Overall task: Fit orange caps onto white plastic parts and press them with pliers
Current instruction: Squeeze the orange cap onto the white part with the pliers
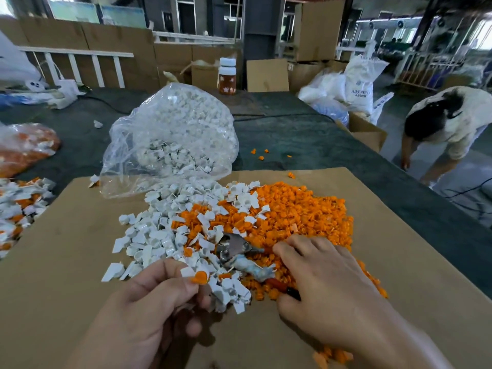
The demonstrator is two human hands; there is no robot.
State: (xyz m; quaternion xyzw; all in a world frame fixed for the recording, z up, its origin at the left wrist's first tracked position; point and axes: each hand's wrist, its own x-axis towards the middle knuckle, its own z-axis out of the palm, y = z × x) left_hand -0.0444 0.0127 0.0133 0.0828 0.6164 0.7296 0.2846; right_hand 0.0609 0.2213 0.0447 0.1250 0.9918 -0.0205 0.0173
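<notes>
While left hand (154, 296) pinches round orange cap (199, 277) | right hand (327, 288) splayed over steel pliers (235, 246)

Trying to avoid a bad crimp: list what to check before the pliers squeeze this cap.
1. White part with orange cap pinched in the left hand: ok.
2. Cap fully seated on the part: cannot tell.
3. Pliers within reach, lying on the pile: ok.
4. Right hand gripping the pliers' handles: not ok, it lies spread open over them.
5. Pliers' jaws open wide enough for the part: cannot tell.
</notes>
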